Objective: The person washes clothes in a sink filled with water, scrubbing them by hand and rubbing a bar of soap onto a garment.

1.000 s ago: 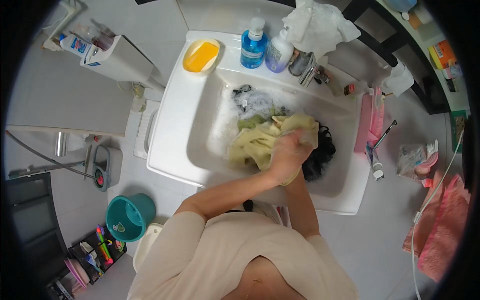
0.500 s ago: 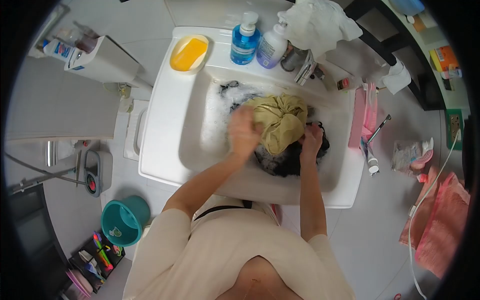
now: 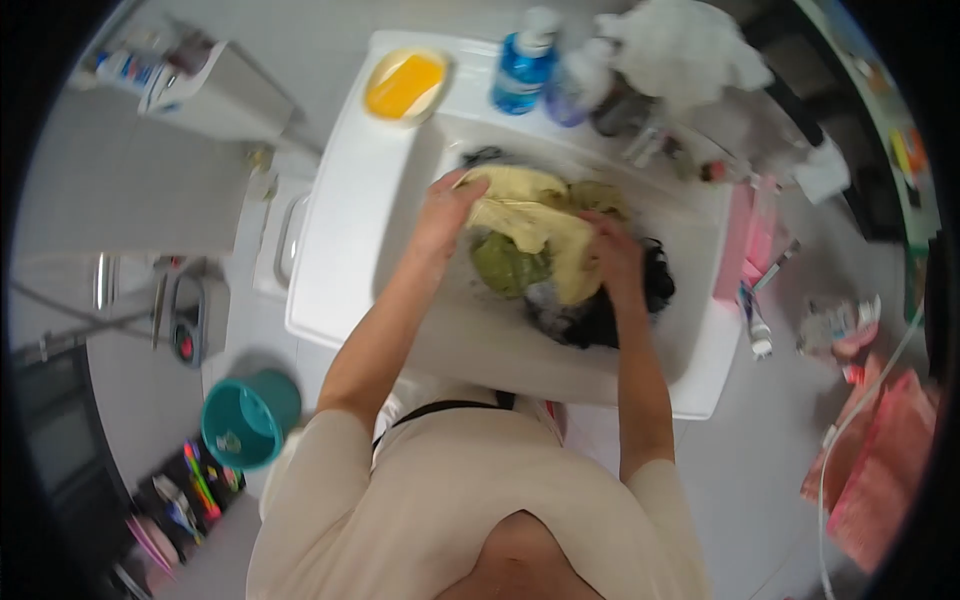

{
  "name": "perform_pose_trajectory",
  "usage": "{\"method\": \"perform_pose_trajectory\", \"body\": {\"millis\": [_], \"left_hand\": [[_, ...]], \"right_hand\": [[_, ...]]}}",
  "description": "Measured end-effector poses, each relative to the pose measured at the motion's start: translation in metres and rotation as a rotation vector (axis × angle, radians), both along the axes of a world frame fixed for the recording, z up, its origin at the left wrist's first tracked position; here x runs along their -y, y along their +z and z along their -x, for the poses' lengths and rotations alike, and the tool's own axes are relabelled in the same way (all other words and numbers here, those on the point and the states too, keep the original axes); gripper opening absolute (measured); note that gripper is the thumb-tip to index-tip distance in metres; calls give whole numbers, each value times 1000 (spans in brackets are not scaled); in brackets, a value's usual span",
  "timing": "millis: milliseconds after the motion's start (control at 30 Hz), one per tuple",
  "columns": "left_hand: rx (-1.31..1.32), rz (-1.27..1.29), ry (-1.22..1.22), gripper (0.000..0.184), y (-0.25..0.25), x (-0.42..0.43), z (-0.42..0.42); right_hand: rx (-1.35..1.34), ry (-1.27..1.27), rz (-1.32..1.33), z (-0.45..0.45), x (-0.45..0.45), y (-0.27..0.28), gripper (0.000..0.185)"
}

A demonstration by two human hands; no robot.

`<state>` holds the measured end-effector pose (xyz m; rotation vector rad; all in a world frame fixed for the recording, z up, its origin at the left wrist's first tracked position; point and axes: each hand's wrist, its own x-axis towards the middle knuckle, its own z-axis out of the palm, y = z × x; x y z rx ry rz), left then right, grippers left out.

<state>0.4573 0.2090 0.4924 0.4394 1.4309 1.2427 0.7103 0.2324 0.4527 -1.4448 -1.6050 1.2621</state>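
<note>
A wet yellow-green cloth (image 3: pixel 535 215) is stretched between my two hands over the sink basin. My left hand (image 3: pixel 447 208) is closed on its upper left edge. On the right side, my right hand (image 3: pixel 612 252) grips the same cloth, its fingers partly hidden in the folds. Below the cloth, a darker green part (image 3: pixel 508 265) bulges down; whether it belongs to the same piece I cannot tell. Black fabric (image 3: pixel 595 322) lies in the basin near my right hand, with some suds beside it. The white sink (image 3: pixel 335 240) surrounds all this.
Along the sink's back edge stand a soap dish with a yellow bar (image 3: pixel 408 86), a blue pump bottle (image 3: pixel 522 72), a purple-white bottle (image 3: pixel 577 88) and the faucet (image 3: pixel 645 145). A pink container (image 3: pixel 738 240) is at the right. A teal bucket (image 3: pixel 250 420) stands lower left.
My hands have moved apart and upward. The cloth, bunched half a second ago, is now spread between them. My left hand has closed on its edge. The view has shifted slightly.
</note>
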Motion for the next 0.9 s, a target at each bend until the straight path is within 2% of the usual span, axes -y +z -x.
{"method": "perform_pose_trajectory", "body": {"millis": [33,67,100,133,167,200,233,267,333,367,400,433,500,567,600,667,800,867,900], "left_hand": [[119,-166,-64,31,-28,-1,8],[117,-177,9,28,-33,2,8],[-18,-221,80,27,-66,-2,2],[-497,-328,155,29,-81,-5,-13],[-847,-602,135,41,-89,-4,-16],[-965,-599,-1,55,-63,6,-19],[-980,-504,-150,63,-48,21,-36],[-950,-481,-468,66,-22,24,-28],[-1113,-434,-531,60,-42,22,-47],[-1200,-387,-558,56,-50,18,-48],[-1285,-343,-585,53,-58,14,-48],[-1133,-364,-303,40,-73,13,-49],[-840,-463,-305,34,-69,8,-41],[-638,-495,-332,32,-55,8,-42],[-579,-487,-365,33,-45,11,-59],[-618,-733,-391,39,-48,12,-101],[-1153,-265,-166,20,37,75,-57],[-1231,-215,-114,14,-9,41,-74],[-1180,-285,-115,14,-67,-5,-91]], "right_hand": [[-333,-54,80,-7,2,2,27],[-658,-115,191,-7,4,5,30],[-792,-125,233,7,8,22,32],[-921,-146,283,21,9,39,35],[-909,-205,339,29,10,42,35],[-893,-265,382,28,7,39,35],[-813,-160,331,15,2,24,33],[-737,-58,267,5,-1,11,31],[-639,-183,205,2,-4,19,32],[-761,-47,312,-17,-14,26,34],[-743,-218,324,-1,-12,44,34],[-441,-203,154,13,-3,56,34],[-311,-271,114,27,2,57,32],[-635,-455,397,30,-5,46,30],[-740,-421,452,31,-6,33,30],[-886,-272,524,35,2,3,30],[-942,-147,622,46,14,-22,30],[-971,-103,648,52,10,-32,30],[-982,-85,654,53,12,-36,29]]}}
